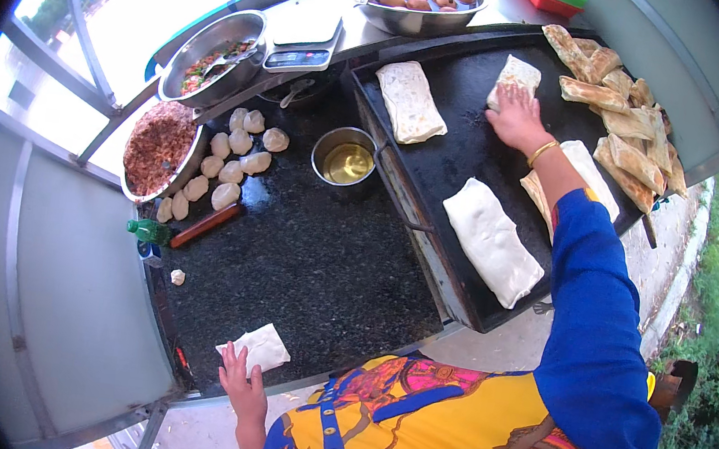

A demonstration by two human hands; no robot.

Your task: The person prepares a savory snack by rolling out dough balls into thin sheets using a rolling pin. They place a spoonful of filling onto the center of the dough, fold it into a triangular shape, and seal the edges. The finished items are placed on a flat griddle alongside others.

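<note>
On the black griddle [448,148], my right hand [516,117] presses flat on a folded flatbread [520,73] near the far edge, fingers spread. Other folded flatbreads lie around it: a lightly cooked one [411,103] at the left, a pale one [492,243] nearer me, and another [589,177] partly behind my right arm. Browned flatbreads [637,123] are heaped along the right edge. My left hand [244,371] is beside a small folded piece of raw dough [265,349] at the near left of the dark stone worktop [307,272], its fingers apart and overlapping the dough's edge.
Dough balls [234,144], a wooden rolling pin [206,226] and an oil pot [344,156] occupy the worktop. Behind are bowls of minced filling [158,148], chopped vegetables [215,65] and brown eggs [416,18], plus a scale [301,51]. A green-capped bottle [149,231] stands left.
</note>
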